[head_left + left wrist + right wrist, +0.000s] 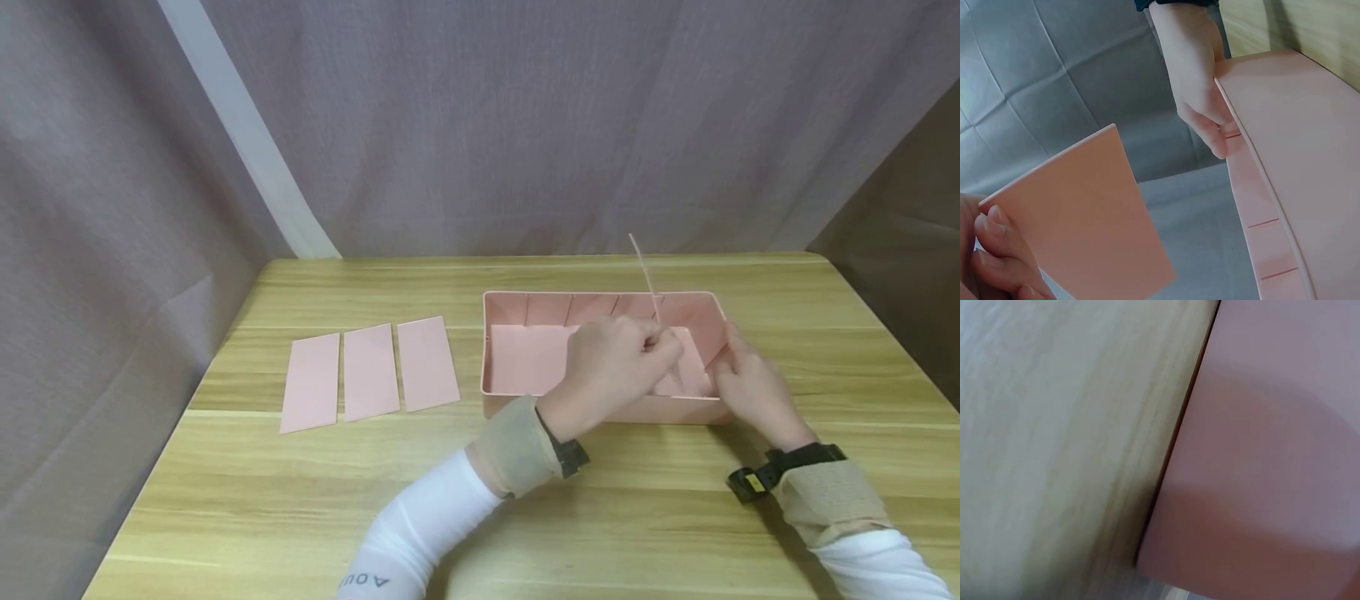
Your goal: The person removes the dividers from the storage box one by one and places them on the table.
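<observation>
Above the right half of a pink rectangular box, my left hand pinches a thin pink divider panel by one edge. The panel is nearly edge-on in the head view; its broad face shows in the left wrist view, held between the left thumb side and curled fingers. At the box's right end, my right hand grips the wall, with fingers over the rim. The right wrist view is filled by the outer side of the box and some table; the right hand is not clearly visible there.
Three flat pink panels lie side by side on the wooden table, left of the box. Thin slot lines mark the box's inner walls. A grey curtain hangs behind the table.
</observation>
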`<state>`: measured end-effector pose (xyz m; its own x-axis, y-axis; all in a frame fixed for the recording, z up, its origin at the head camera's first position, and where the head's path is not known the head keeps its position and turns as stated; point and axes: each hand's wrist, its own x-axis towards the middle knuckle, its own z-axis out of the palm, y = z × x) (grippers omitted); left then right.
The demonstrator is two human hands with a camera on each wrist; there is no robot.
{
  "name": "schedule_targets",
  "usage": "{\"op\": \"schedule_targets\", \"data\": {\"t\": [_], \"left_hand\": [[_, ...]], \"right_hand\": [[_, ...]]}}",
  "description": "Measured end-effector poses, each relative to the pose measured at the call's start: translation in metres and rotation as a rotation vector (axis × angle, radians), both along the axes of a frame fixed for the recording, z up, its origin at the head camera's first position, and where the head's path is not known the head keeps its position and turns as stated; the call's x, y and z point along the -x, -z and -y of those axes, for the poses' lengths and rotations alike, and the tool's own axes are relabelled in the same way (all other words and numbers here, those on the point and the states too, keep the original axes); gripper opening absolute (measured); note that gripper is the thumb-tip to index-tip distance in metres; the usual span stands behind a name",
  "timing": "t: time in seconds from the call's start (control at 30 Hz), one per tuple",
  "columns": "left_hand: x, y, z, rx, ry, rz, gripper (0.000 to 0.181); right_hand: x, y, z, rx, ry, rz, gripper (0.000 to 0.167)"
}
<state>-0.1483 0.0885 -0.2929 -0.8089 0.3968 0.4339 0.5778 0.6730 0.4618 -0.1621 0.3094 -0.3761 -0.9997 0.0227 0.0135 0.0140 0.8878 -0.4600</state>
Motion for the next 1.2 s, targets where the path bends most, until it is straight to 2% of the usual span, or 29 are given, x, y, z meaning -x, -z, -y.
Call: {"op": "schedule_targets", "data": {"t": [0.3,0.7,1.2], "left_hand": [[0.001,0.002,0.007,-0.011,0.005,0.011,0.039],[0.001,0.003,0.014,-0.060,-0.004,0.037,0.038],[0.001,0.004,0.021,-0.056,-0.007,0.020,0.038]], "right_hand": [[0.000,0.000,-0.001,-0.014,-0.003,-0.023,0.059],[-0.002,-0.002,0.000,0.003,0.000,-0.001,0.060],[-0.002,-0.003,0.000,0.031,0.009,0.020,0.060]]}}
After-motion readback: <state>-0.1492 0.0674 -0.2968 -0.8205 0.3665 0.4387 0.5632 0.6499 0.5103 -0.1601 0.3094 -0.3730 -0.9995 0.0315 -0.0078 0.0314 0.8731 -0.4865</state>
